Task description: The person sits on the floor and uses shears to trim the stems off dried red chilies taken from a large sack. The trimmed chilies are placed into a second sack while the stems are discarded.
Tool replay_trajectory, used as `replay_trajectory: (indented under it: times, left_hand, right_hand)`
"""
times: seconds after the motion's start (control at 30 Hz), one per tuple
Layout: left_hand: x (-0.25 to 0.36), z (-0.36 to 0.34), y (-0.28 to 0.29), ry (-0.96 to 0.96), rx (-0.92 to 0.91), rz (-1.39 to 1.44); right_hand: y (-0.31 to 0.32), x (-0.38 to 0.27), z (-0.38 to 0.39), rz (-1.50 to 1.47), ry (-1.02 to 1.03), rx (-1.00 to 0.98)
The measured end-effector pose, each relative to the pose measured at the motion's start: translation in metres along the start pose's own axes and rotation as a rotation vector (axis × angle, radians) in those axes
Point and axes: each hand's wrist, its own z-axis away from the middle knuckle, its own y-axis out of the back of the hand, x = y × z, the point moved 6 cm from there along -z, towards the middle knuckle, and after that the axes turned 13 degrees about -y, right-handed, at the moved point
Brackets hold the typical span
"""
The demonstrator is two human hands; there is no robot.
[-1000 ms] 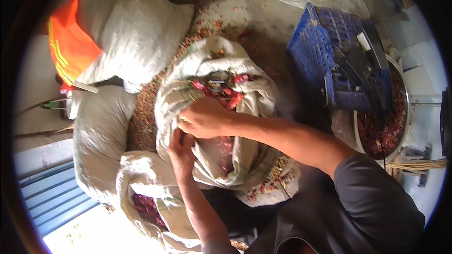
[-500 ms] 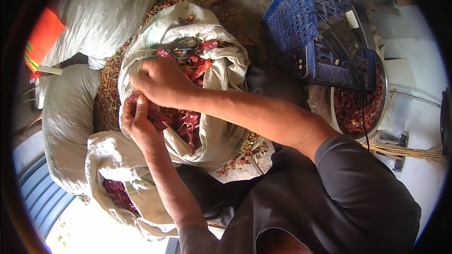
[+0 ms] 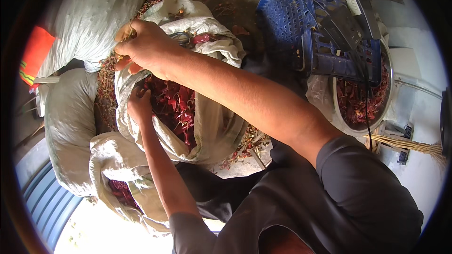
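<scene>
An open woven white sack [image 3: 212, 117] holds dried red peppers [image 3: 172, 103], with dark scissor handles [image 3: 181, 38] near its upper edge. My right hand [image 3: 141, 49] hangs over the sack's upper left rim, fingers apart and loosely bent; small yellowish bits show at them, too small to name. Lower down, my left hand [image 3: 140, 106] is curled at the peppers just inside the left rim, its fingertips partly hidden, so what it grips is unclear.
Full sacks [image 3: 70, 131] crowd the left, with orange fabric [image 3: 35, 49]. At right, a blue crate [image 3: 287, 19] bearing black devices [image 3: 339, 28] overlaps a metal basin [image 3: 341, 117] of peppers; straw bundle [image 3: 409, 146] below. Debris [image 3: 245, 150] litters the floor.
My right hand has lifted up and left, away from my left hand, and its fingers have spread. My left hand has shifted slightly. The whole view has also shifted since the first frame.
</scene>
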Motion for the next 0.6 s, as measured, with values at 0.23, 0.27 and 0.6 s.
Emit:
replay_trajectory:
  times: [0.23, 0.27, 0.6]
  left_hand:
    - [-0.047, -0.012, -0.004, 0.107, 0.138, 0.117]
    - [-0.065, -0.008, -0.003, 0.218, 0.16, 0.468]
    - [0.057, 0.082, 0.095, 0.062, 0.455, 1.052]
  right_hand:
    - [0.003, 0.003, 0.009, 0.232, -0.082, -0.012]
    - [0.004, 0.006, 0.009, 0.232, -0.087, 0.016]
    - [-0.006, 0.075, 0.021, 0.953, -0.185, -0.112]
